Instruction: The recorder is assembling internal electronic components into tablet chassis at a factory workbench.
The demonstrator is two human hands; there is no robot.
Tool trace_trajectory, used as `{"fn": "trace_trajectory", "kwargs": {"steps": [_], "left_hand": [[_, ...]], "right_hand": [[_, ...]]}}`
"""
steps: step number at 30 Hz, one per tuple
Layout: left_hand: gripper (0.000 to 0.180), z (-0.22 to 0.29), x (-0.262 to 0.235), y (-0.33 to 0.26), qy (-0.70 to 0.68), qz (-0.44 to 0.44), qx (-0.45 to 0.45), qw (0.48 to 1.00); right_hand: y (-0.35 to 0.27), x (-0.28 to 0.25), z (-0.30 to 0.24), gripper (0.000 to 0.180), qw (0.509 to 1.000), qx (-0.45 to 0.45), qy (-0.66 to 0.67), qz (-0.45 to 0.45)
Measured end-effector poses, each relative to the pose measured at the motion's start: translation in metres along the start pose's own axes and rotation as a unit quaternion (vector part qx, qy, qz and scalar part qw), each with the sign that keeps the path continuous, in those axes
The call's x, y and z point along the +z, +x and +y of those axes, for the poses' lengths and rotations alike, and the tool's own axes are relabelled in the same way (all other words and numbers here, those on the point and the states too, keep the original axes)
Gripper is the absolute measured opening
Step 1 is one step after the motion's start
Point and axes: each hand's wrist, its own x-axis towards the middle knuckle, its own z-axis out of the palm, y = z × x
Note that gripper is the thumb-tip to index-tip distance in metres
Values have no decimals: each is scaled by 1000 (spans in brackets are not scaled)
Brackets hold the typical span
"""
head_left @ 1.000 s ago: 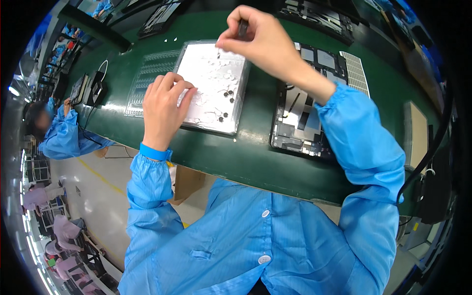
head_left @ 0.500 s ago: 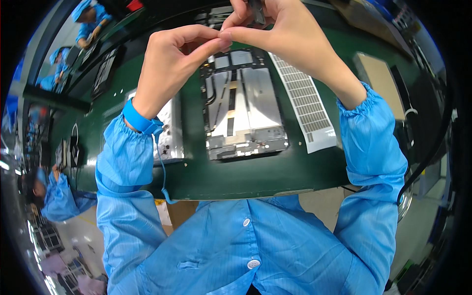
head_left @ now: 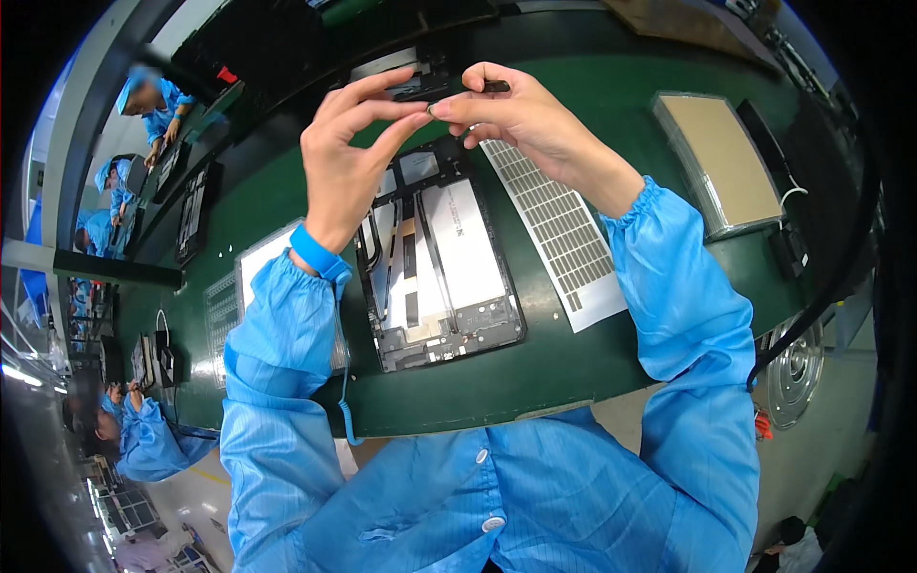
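My left hand (head_left: 349,158) and my right hand (head_left: 544,134) meet fingertip to fingertip above the far end of an opened tablet (head_left: 458,239). Thumb and forefinger of each are pinched around a tiny piece, too small to name. A dark object (head_left: 496,86), mostly hidden, shows among the curled fingers on the right. The tablet lies on the green bench with its silver inside, dark ribbon cables and circuit parts exposed. Just right of it, below my right hand, is a white sheet (head_left: 559,234) with rows of grey rectangular stickers. A blue wrist strap (head_left: 320,250) circles my left wrist.
A clear tray with a tan board (head_left: 721,158) sits at the right, beside dark devices with a white cable. Clear plastic trays (head_left: 222,320) lie left, partly behind my sleeve. The green bench's (head_left: 458,406) front edge is near my body. Co-workers in blue sit farther left.
Both hands have come lower and nearer in the picture, still joined at the fingertips. The right fingers have turned. The view has shifted, so the tablet and sheet appear tilted and lower.
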Motion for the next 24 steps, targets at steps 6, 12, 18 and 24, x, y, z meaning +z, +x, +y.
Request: {"fn": "trace_trajectory", "kwargs": {"steps": [6,12,18,24], "left_hand": [[8,-6,-3,-3,161,-48,103,980],[6,0,18,-31,55,-138,-45,988],[8,-2,23,-42,-30,-149,-149,977],[9,1,27,-42,37,-124,-33,991]], "right_hand": [[15,-9,35,51,900,-226,-348,132],[12,-22,58,45,938,-17,-344,-41],[13,-25,62,40,946,-1,-319,-52],[11,-33,56,31,959,25,-273,-70]]}}
